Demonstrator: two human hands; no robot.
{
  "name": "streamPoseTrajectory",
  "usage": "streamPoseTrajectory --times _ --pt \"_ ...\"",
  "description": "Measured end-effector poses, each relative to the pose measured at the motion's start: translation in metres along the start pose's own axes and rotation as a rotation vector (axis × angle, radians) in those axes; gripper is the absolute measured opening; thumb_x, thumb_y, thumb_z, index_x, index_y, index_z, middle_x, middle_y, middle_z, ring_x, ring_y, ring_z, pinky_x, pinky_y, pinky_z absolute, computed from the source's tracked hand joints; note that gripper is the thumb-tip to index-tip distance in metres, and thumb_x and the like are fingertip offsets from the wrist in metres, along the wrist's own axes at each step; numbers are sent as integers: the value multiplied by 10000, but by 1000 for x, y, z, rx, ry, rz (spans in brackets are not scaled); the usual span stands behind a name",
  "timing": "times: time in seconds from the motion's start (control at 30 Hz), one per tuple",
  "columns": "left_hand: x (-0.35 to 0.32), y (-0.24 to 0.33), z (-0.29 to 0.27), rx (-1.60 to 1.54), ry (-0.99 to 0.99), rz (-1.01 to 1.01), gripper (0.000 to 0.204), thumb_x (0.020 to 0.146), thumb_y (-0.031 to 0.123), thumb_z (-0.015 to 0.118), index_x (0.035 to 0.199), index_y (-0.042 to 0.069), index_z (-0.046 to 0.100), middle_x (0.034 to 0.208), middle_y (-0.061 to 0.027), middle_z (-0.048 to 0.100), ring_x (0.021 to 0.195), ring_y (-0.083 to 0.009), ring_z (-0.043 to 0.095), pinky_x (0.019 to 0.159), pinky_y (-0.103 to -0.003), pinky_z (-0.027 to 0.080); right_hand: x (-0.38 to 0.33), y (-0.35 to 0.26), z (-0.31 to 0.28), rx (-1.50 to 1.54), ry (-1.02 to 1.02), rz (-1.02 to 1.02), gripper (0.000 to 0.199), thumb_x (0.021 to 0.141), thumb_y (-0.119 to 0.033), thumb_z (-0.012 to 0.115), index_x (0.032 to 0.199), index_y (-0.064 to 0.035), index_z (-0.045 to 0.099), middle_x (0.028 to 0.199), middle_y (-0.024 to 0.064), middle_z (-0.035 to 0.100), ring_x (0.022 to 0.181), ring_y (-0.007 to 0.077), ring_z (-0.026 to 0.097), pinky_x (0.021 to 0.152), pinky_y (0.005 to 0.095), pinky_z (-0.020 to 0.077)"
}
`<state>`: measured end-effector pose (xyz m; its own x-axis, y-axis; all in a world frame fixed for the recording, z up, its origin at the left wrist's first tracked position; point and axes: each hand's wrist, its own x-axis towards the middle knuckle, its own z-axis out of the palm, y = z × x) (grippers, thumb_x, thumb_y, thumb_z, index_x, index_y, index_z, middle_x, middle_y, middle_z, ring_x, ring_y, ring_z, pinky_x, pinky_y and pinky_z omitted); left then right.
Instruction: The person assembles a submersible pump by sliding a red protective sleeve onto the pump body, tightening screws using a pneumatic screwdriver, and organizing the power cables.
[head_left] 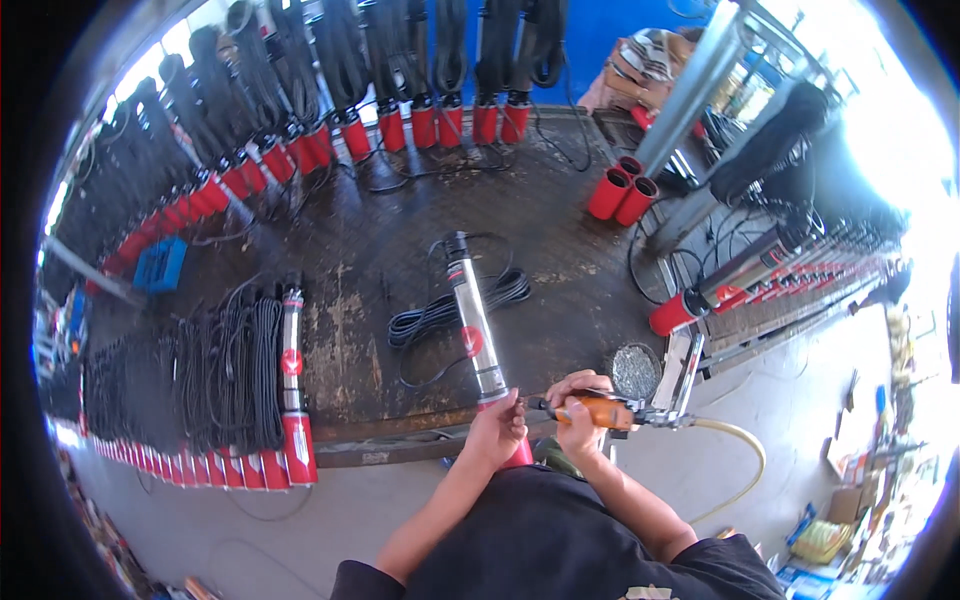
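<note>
A slim cylindrical pump (478,335), silver with a black top and a red lower end, lies across the near edge of the workbench, pointing toward me. My left hand (495,432) is closed around its red end, fingers bunched by the joint with the silver tube. My right hand (580,415) grips an orange power screwdriver (608,411), its tip turned left toward the pump close to my left fingers. Whether the tip touches the pump cannot be made out. From the tool's back runs a pale yellow hose (757,450). A coiled black cable (505,290) lies beneath the pump.
A round dish of small metal parts (635,372) sits right of the tool. Pumps with bundled cables (215,380) line the bench's left, more (395,125) its back. Three red cups (622,190) stand by a metal post (690,90). Another person (645,70) is at the far right.
</note>
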<state>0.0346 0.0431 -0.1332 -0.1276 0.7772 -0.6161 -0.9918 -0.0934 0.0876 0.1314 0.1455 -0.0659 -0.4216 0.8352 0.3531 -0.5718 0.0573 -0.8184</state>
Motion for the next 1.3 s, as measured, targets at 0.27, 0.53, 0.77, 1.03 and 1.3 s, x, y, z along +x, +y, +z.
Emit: streamPoseTrajectory --times 0.27,0.53,0.77,1.03,1.3 --pt "40 23 -32 -115 240 22 144 988 109 495 892 26 563 679 3 533 536 -71 443 478 -205 367 -9 90 -12 -170 -258 46 215 860 50 553 1049 -36 498 960 116 578 780 163 594 722 299 516" --pt "26 49 -40 351 298 57 233 952 156 552 912 -37 676 611 -22 533 484 -132 479 462 -244 402 8 101 -18 -188 -36 226 231 847 46 493 1051 -59 466 904 121 573 765 193 585 740 345 512" --pt "47 62 -98 331 462 290 166 952 198 598 925 40 641 729 -47 613 613 -210 613 510 -355 500 12 106 -16 -151 -77 247 185 868 67 529 1004 -52 488 874 118 606 747 163 598 655 294 507" --pt "61 76 -61 572 217 275 245 975 308 626 1040 73 648 904 -46 705 827 -174 678 768 -317 520 4 114 -16 -169 -162 146 128 897 8 524 1000 -60 492 881 108 608 713 139 566 617 277 478" --pt "85 67 -31 884 197 359 335 758 84 829 1044 0 677 902 -67 705 784 -176 676 736 -330 540 25 86 -29 -229 25 255 242 863 -19 563 1105 -22 585 904 70 651 756 130 620 650 281 512"
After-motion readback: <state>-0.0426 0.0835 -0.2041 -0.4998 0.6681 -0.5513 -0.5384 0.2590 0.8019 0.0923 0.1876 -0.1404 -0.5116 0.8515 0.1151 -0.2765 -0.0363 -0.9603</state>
